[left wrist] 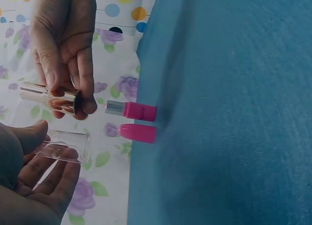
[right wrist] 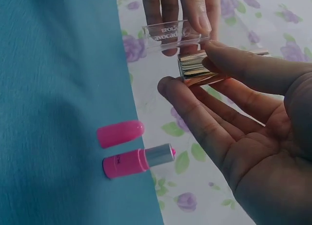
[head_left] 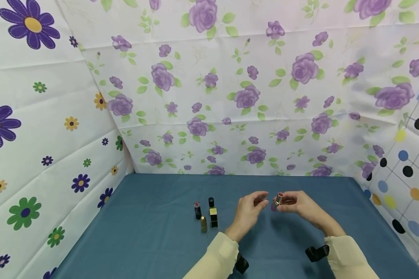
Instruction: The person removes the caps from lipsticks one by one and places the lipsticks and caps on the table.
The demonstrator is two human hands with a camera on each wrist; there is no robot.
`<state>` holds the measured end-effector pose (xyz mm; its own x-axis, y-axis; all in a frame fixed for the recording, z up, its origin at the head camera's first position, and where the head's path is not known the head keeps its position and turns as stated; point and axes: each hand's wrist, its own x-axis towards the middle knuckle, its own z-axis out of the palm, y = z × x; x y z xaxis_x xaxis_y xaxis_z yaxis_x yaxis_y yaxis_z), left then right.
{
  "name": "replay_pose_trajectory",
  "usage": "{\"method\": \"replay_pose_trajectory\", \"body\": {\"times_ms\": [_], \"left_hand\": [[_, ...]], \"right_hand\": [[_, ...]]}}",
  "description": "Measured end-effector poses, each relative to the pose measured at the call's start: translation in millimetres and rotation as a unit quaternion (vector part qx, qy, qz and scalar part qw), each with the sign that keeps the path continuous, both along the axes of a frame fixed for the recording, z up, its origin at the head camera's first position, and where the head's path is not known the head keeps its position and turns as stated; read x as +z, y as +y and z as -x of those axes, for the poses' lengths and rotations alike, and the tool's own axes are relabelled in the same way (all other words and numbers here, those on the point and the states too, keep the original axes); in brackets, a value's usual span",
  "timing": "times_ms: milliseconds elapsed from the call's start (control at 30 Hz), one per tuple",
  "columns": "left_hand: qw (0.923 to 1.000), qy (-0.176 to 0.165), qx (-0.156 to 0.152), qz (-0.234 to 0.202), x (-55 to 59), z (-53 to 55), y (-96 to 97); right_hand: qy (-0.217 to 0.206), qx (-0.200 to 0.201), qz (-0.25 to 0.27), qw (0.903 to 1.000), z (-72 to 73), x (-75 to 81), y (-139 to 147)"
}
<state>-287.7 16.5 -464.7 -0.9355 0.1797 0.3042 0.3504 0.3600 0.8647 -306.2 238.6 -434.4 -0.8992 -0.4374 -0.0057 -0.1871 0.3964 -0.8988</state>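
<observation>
My left hand (head_left: 248, 211) holds a clear, see-through lipstick cap (left wrist: 63, 146) with white lettering, plainest in the right wrist view. Facing it, my right hand (head_left: 298, 205) pinches an uncapped gold lipstick tube (right wrist: 200, 66) between thumb and fingers. A small gap separates cap and tube. Reddish colour shows at the tube's top in the head view. Beyond the hands, a pink lipstick (right wrist: 126, 164) with a silver collar stands upright on the table, its pink cap (right wrist: 120, 133) standing beside it. In the head view the right hand's tube mostly hides that pink pair.
To the left of my hands stand a dark lipstick (head_left: 197, 210) with a reddish top, a gold bullet-shaped lipstick (head_left: 203, 224), a black and gold lipstick (head_left: 213, 217) and a black cap (head_left: 211, 202). Blue cloth (head_left: 153, 240) covers the table; a flowered curtain (head_left: 223, 116) rises behind.
</observation>
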Motion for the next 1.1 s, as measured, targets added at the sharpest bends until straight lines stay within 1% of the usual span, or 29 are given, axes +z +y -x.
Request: {"method": "replay_pose_trajectory", "body": {"times_ms": [133, 267, 433, 533, 700, 833, 933, 1100], "left_hand": [[1.0, -0.007, -0.001, 0.002, -3.6, 1.2, 1.9], [0.9999, -0.014, 0.0, 0.002, -7.5, 3.8, 6.3], [0.9998, -0.018, -0.004, -0.002, -11.2, 7.4, 16.9], [0.9998, -0.019, -0.008, -0.007, -13.0, 8.0, 23.2], [0.9999, -0.017, 0.003, 0.0, -16.1, 6.5, 29.1], [0.9999, -0.006, 0.012, 0.007, -20.9, 5.3, 29.9], [0.9996, 0.008, 0.011, 0.024, -25.9, 6.3, 32.3], [0.9985, 0.014, 0.012, 0.051, -31.4, 8.4, 36.7]], "right_hand": [[0.001, -0.017, 0.007, 0.9998, -0.8, -3.3, 3.2], [0.014, -0.029, 0.006, 0.9995, 1.7, -6.7, 6.7], [0.027, -0.031, -0.001, 0.9992, 5.9, -10.6, 9.7], [0.029, -0.034, -0.007, 0.999, 5.7, -12.2, 12.1], [0.032, -0.034, -0.012, 0.9988, 3.3, -13.8, 16.9], [0.026, -0.038, -0.027, 0.9986, 3.2, -17.3, 20.9], [0.018, -0.03, -0.03, 0.999, 3.9, -21.9, 24.1], [0.008, -0.003, -0.017, 0.9998, 5.6, -29.3, 26.9]]}}
